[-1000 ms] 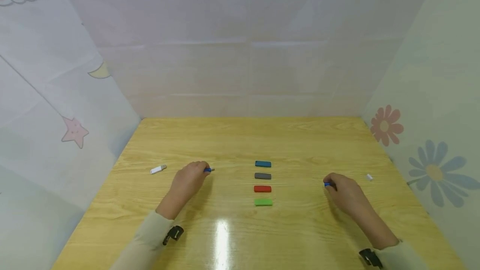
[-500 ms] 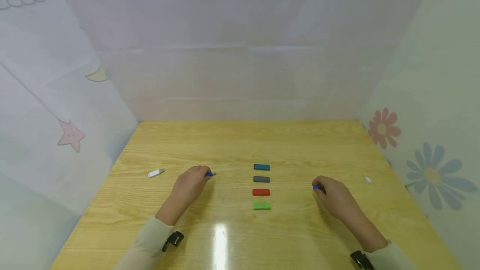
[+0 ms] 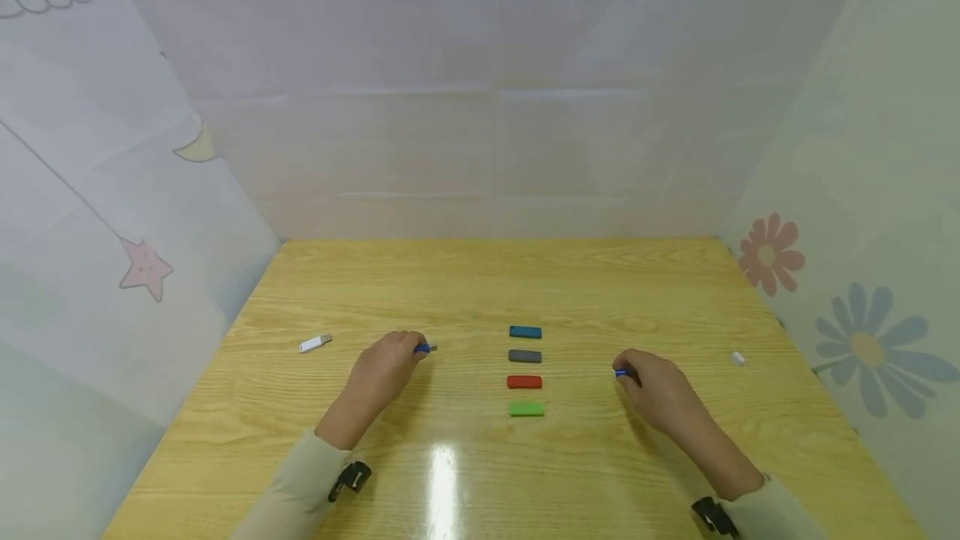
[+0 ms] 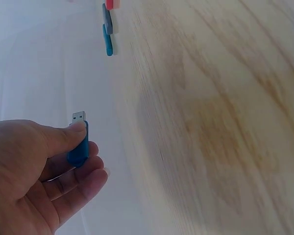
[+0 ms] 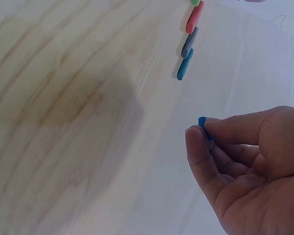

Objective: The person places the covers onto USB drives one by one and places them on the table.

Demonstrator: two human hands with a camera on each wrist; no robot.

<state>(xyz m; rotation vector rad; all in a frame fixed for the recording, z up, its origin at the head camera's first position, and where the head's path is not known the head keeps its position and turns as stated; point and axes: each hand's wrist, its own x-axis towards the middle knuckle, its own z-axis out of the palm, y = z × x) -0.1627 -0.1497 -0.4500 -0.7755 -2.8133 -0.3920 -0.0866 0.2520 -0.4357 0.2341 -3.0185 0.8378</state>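
Note:
My left hand [image 3: 382, 373] pinches a blue USB stick [image 3: 424, 348] between thumb and fingers, its metal plug pointing toward the middle; the stick shows clearly in the left wrist view [image 4: 78, 144]. My right hand [image 3: 652, 390] pinches a small blue cap [image 3: 621, 372] at its fingertips, also visible in the right wrist view [image 5: 203, 125]. Between the hands lies a column of four small blocks on the wooden table [image 3: 480, 282]: blue [image 3: 525, 332], grey [image 3: 524, 356], red [image 3: 524, 382], green [image 3: 527, 409].
A white USB stick [image 3: 315, 343] lies at the table's left. A small white cap [image 3: 738, 358] lies at the right. Paper walls with star and flower prints close in the table on three sides.
My right hand has moved left toward the column of blocks with the blue cap. My left hand has shifted slightly right with the blue stick.

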